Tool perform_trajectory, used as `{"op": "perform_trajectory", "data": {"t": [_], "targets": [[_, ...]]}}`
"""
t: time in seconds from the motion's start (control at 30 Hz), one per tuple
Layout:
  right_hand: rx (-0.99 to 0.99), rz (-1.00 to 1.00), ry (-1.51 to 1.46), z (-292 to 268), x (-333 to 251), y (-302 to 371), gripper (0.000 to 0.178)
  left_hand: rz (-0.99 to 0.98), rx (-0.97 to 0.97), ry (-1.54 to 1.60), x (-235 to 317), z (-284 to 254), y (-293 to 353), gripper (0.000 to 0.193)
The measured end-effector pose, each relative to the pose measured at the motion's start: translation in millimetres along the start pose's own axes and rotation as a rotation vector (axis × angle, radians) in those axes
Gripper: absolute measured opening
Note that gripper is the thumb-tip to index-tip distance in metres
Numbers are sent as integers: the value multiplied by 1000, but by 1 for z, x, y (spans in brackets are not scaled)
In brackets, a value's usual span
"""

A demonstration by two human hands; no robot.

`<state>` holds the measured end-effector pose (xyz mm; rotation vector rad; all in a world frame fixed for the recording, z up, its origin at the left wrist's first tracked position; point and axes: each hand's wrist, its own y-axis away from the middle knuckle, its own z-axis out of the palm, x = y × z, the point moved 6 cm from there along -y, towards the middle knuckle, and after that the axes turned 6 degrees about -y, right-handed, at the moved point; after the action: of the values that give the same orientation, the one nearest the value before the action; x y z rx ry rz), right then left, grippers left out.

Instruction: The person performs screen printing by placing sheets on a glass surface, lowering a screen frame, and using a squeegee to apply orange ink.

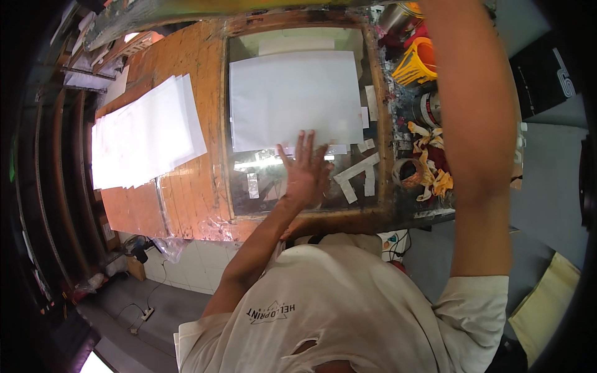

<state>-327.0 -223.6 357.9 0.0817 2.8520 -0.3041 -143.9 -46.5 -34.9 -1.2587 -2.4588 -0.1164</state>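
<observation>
A white sheet of paper (295,99) lies on a glass panel (267,193) set in a wooden frame. My left hand (305,173) rests at the sheet's near edge, palm down and fingers spread, with the fingertips on the paper. Nothing is held in it. On the right, my right forearm (476,112) stretches up past the top edge of the picture, so that hand is out of sight. Strips of pale tape (357,171) stick to the glass beside and below the sheet.
Left of the glass, a stack of white sheets (146,137) lies on the wooden tabletop (186,199). A long, worn bar (205,13) crosses the far side. An orange-stained tub (418,62), cans and crumpled stained paper (435,177) crowd the right side. Dark shelves (56,186) stand far left.
</observation>
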Motion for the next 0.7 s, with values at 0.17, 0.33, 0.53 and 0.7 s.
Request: {"op": "perform_trajectory", "data": {"t": [0.17,0.33,0.53,0.7], "targets": [[433,-100,68,38,-35,93,42,-195,325,714,-28,-108,-4,49],[79,-3,-16,222,-34,216,64,-647,279,2150,-16,-114,68,54],[65,34,29,293,-13,224,74,-1374,60,1869,-56,-5,90,43],[-1,46,-20,332,-12,248,72,-1316,65,1831,-56,6,101,28]]}}
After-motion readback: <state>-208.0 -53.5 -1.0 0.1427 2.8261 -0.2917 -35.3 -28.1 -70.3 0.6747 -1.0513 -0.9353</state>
